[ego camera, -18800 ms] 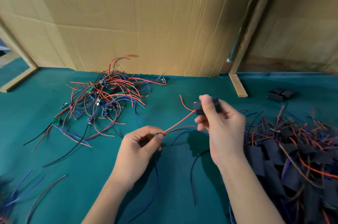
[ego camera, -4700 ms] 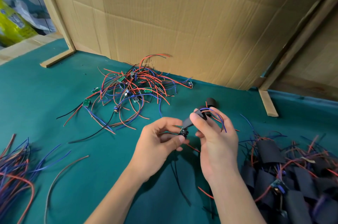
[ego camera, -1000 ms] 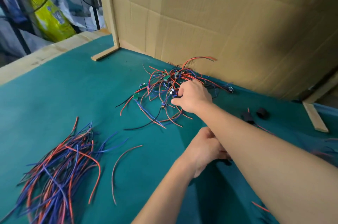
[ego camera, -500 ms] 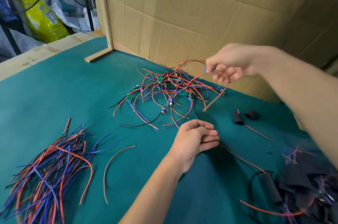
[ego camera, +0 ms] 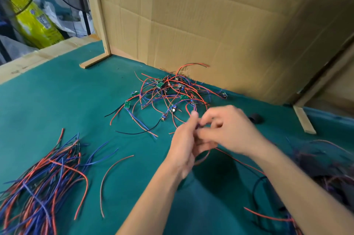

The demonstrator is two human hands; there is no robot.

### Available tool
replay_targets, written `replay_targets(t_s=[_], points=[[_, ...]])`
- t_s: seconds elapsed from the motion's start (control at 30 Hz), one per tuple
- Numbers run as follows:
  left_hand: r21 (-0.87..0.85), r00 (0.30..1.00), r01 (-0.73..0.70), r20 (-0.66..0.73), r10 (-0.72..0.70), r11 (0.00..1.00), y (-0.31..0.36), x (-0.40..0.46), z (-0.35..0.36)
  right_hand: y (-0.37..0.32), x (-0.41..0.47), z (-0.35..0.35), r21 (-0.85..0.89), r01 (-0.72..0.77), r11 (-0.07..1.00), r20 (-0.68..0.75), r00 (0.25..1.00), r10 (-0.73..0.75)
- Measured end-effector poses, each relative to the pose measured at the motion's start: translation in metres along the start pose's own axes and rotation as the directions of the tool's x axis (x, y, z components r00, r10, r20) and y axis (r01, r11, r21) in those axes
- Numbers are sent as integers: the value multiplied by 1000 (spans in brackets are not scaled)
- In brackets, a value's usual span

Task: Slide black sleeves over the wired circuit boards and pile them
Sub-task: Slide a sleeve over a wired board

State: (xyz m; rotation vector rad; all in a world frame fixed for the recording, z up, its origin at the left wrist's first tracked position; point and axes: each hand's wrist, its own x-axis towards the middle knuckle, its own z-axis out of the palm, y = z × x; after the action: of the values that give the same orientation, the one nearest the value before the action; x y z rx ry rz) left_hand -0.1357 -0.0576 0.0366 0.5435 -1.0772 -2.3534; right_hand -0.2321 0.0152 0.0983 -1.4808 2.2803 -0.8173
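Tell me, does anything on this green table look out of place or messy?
One red wire lies alone on the green table, apart from the loose wire bundle beside it. The wired circuit boards are tangled in a heap. Nothing looks spilled or broken.

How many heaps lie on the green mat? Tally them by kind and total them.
Heap of loose red, blue and black wires: 1
Tangle of bare green circuit boards with wires: 1
Blurred heap of black-sleeved boards: 1
Total: 3
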Motion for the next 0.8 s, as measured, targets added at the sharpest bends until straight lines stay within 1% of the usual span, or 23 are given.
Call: replay_targets(t_s=[0.03, 0.07, 0.1, 0.13, 0.17, 0.2, 0.23, 0.27, 0.3, 0.37, 0.4, 0.5, 0.57, 0.63, 0.67, 0.7, 0.73, 0.77, 0.8], points=[[56, 1000, -2, -3, 3, 998, -2, 0, 1, 5, -1, 1, -86, 14, 996, 77, 997, -8], [107, 1000, 1, -2, -1, 994, -3, -1, 2, 9, 1, -3, -114, 26, 993, 147, 989, -9], [145, 1000, 11, 3, -12, 989, -3, -1, 2, 13, 3, -10, -91, 20, 996, 177, 984, -3], [171, 1000, 25, 10, -27, 985, -4, -2, 2, 20, 9, -19, -42, -10, 999, 134, 991, 16], [190, 999, 37, 16, -41, 981, -4, -2, 2, 30, 16, -29, -12, -64, 998, 12, 998, 64], [209, 999, 41, 26, -48, 977, -4, -3, 2, 42, 25, -36, -27, -124, 992, -144, 982, 119], [231, 998, 36, 44, -47, 972, -5, -3, 2, 55, 32, -41, -96, -201, 975, -271, 948, 168], [257, 997, 24, 68, -43, 966, -6, -3, 2, 66, 37, -41, -187, -291, 938, -318, 922, 222], [283, 995, 11, 91, -38, 959, -7, -3, 2, 77, 39, -37, -281, -365, 888, -299, 912, 281], [326, 993, -14, 118, -26, 945, -10, -2, 2, 94, 41, -21, -384, -414, 825, -237, 908, 346], [340, 992, -25, 126, -19, 940, -10, -2, 1, 100, 42, -14, -381, -413, 827, -253, 907, 336], [360, 989, -48, 149, -7, 932, -12, -1, -1, 110, 42, -10, -233, -446, 864, -357, 866, 351], [354, 985, -58, 171, -4, 933, -12, -1, 0, 108, 41, -14, -177, -454, 873, -363, 855, 371], [337, 984, -55, 178, -6, 940, -13, -1, -1, 101, 34, -17, -164, -414, 895, -390, 861, 327], [331, 984, -53, 179, -7, 942, -13, 0, -1, 97, 28, -17, -109, -381, 918, -427, 852, 303], [328, 984, -50, 175, -9, 943, -13, 0, -2, 93, 21, -17, 9, -337, 941, -466, 831, 302], [323, 986, -47, 169, -9, 945, -14, 1, -2, 88, 13, -16, 184, -272, 945, -495, 805, 328], [317, 986, -46, 164, -7, 947, -14, 1, -2, 83, 5, -13, 372, -193, 908, -496, 785, 370], [311, 987, -49, 163, -2, 949, -14, 1, -2, 79, -3, -8, 538, -115, 835, -474, 778, 412]])
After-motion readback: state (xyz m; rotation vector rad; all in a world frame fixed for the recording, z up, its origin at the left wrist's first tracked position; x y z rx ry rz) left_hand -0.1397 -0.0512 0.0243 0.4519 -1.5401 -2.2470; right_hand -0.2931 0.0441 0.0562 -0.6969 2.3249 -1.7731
